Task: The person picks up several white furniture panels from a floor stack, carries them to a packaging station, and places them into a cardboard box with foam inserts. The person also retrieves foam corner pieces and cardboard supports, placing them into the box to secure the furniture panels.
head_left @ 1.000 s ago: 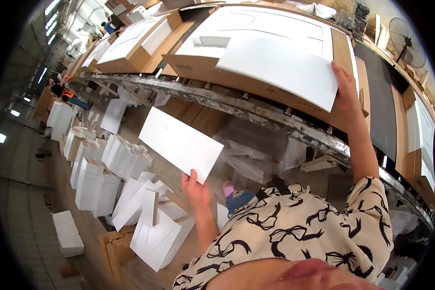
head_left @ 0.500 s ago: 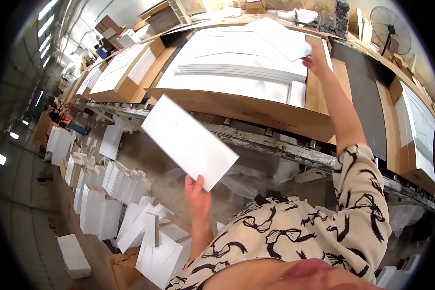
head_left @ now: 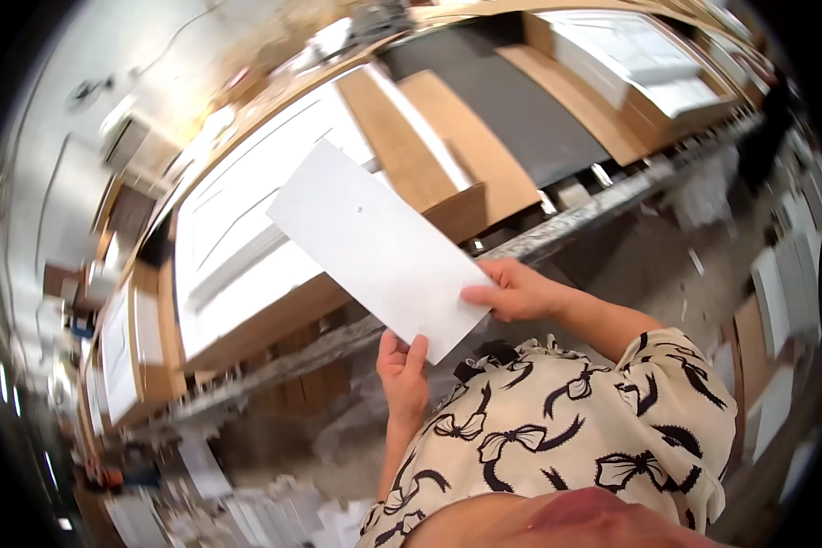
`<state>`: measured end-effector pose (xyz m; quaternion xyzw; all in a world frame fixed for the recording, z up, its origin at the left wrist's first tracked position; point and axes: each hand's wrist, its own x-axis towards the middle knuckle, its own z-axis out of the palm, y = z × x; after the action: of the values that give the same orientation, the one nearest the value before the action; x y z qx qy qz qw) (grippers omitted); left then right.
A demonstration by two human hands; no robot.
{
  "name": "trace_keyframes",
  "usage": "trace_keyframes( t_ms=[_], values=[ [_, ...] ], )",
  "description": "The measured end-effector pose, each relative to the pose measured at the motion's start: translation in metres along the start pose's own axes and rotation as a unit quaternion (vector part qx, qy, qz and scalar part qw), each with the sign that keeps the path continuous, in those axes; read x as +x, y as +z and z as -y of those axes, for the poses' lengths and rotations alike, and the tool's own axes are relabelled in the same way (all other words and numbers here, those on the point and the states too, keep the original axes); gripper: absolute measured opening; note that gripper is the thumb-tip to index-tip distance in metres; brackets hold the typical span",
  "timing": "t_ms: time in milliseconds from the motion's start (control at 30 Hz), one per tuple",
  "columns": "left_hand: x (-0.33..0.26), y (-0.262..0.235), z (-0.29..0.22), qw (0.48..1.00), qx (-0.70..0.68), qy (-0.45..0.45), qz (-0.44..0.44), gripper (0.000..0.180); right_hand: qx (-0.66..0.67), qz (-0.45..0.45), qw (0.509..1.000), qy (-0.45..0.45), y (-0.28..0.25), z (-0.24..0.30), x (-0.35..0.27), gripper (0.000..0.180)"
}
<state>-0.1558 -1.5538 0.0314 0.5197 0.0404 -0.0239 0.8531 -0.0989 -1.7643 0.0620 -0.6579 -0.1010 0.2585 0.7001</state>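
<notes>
Right hand has moved from the carton to the white panel. Left hand also grasps this panel; both hold its near end, in front of the patterned shirt.

The white panel looks smooth and matt. Left of it stands a box of brown cardboard — dull and papery. Up and right of the panel, the dark bench top is flat, matt grey; right of it, the rail looks rough — mottled, worn. Below the panel, the blouse is soft, unshiny cloth.
</notes>
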Motion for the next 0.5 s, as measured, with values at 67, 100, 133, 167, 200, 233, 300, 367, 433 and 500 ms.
trace_keyframes(
  t_ms=[67, 100, 133, 167, 200, 233, 300, 367, 433, 500],
  values=[
    [0.013, 0.011, 0.002, 0.991, 0.041, -0.012, 0.129, 0.04, 0.027, -0.115, 0.993, -0.024, -0.02, 0.011, -0.024, 0.024],
    [0.021, 0.019, -0.005, 0.975, 0.062, 0.007, 0.215, 0.042, 0.015, -0.162, 0.985, -0.048, -0.037, 0.015, -0.03, 0.023],
    [0.028, 0.028, -0.006, 0.972, 0.07, -0.011, 0.226, 0.04, 0.026, -0.231, 0.97, -0.07, -0.059, 0.014, -0.036, 0.023],
    [0.032, 0.034, -0.009, 0.97, 0.082, -0.022, 0.229, 0.039, 0.038, -0.289, 0.952, -0.096, -0.083, 0.016, -0.038, 0.023],
    [0.034, 0.035, -0.008, 0.969, 0.082, -0.018, 0.23, 0.039, 0.052, -0.322, 0.937, -0.125, -0.113, 0.016, -0.039, 0.023],
    [0.035, 0.037, -0.003, 0.973, 0.113, -0.012, 0.202, 0.034, 0.074, -0.367, 0.92, -0.118, -0.137, 0.03, -0.042, 0.022],
    [0.033, 0.036, 0.005, 0.975, 0.145, -0.006, 0.171, 0.029, 0.09, -0.443, 0.872, -0.187, -0.21, 0.034, -0.037, 0.022],
    [0.022, 0.02, 0.012, 0.982, 0.157, -0.057, 0.089, 0.027, 0.099, -0.503, 0.829, -0.224, -0.279, 0.046, -0.028, 0.021],
    [0.012, 0.007, 0.021, 0.98, 0.185, -0.066, 0.012, 0.025, 0.135, -0.582, 0.764, -0.244, -0.341, 0.066, -0.022, 0.021],
    [-0.004, -0.008, 0.027, 0.974, 0.186, -0.086, -0.093, 0.025, 0.104, -0.59, 0.765, -0.236, -0.417, 0.078, -0.012, 0.024]
  ],
)
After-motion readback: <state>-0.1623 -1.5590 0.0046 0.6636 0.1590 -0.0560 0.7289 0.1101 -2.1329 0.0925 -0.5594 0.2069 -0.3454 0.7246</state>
